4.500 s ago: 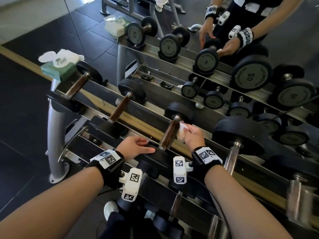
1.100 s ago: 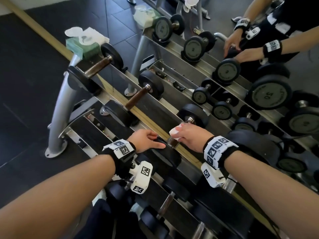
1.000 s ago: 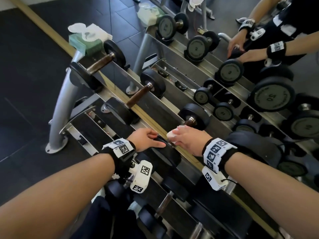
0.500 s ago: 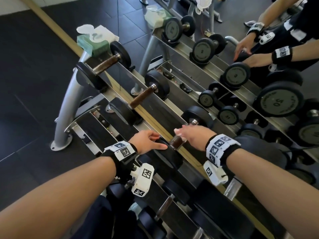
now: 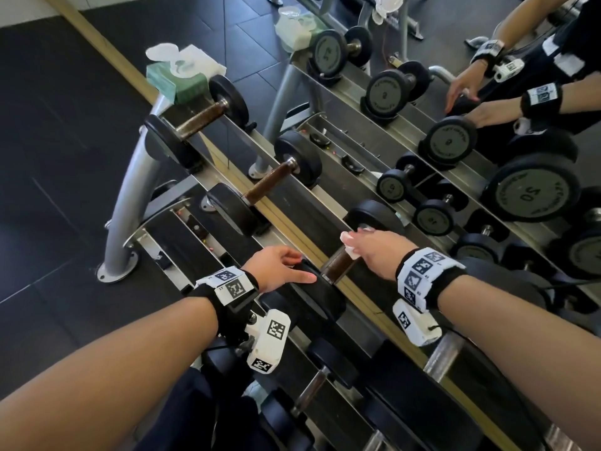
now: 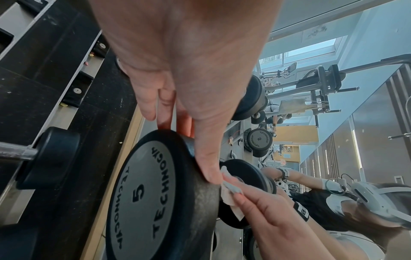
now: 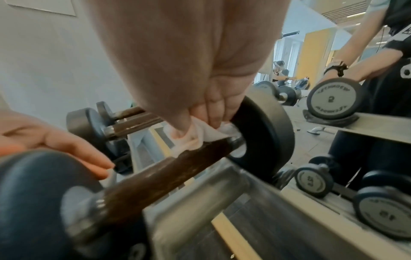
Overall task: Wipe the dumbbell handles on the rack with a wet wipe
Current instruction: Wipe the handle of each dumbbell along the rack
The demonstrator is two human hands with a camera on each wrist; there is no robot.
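Observation:
A small black dumbbell with a dark brown handle point(image 5: 338, 264) point(image 7: 164, 172) lies on the top shelf of the rack point(image 5: 357, 307). My right hand point(image 5: 374, 247) point(image 7: 200, 123) grips a white wet wipe point(image 5: 349, 245) point(image 7: 209, 133) point(image 6: 229, 193) wrapped over the far end of that handle, beside the far weight head point(image 7: 266, 140). My left hand point(image 5: 279, 268) point(image 6: 195, 123) rests with straight fingers on the rim of the near weight head point(image 5: 320, 301) point(image 6: 160, 197), marked 5.
Two more brown-handled dumbbells point(image 5: 201, 120) point(image 5: 270, 180) sit further left on the shelf. A green wipe pack point(image 5: 177, 78) lies at the rack's left end. A mirror behind reflects the rack and my arms. Heavier dumbbells point(image 5: 442, 353) stand to the right.
My right hand has slid the wipe along the handle toward the far weight head, baring more of the handle. The left hand stays on the near head. The view has shifted slightly.

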